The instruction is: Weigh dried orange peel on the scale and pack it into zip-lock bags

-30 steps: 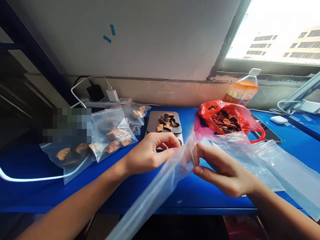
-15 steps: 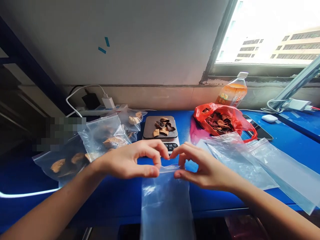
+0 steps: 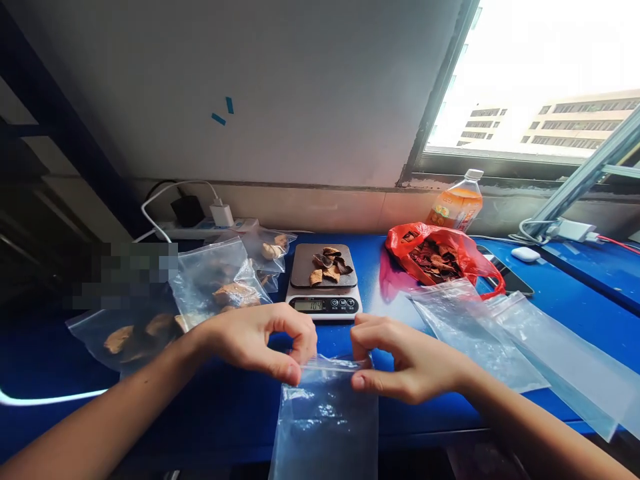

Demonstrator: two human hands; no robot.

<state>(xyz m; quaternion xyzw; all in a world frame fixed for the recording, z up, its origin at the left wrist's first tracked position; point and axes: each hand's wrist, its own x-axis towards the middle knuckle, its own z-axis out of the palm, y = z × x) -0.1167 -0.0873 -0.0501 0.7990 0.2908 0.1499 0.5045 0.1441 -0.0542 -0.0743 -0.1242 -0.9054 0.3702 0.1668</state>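
A clear zip-lock bag (image 3: 327, 427) hangs between my hands at the desk's front edge, its zip strip at the top. My left hand (image 3: 270, 340) pinches the top left corner between thumb and fingers. The top right corner is gripped by my right hand (image 3: 395, 360) in the same way. Nothing shows inside this bag. Just beyond my hands stands a digital kitchen scale (image 3: 325, 305), its display reading about 104, the decimal point unclear. Several dried brown pieces (image 3: 330, 265), dark on one side, lie on its plate.
Left of the scale lie zip-lock bags (image 3: 207, 267) holding dried pieces. On the right, a red plastic bag (image 3: 400, 243) of dark dried pieces sits before an orange drink bottle (image 3: 456, 203) and beside a phone (image 3: 515, 283). Flat clear bags (image 3: 560, 353) lie nearer. A white cable (image 3: 55, 400) crosses the left.
My hands have moved apart, stretching the bag's top edge between them. They sit slightly lower in view, and the scale's display is now uncovered. The camera view has shifted a little.
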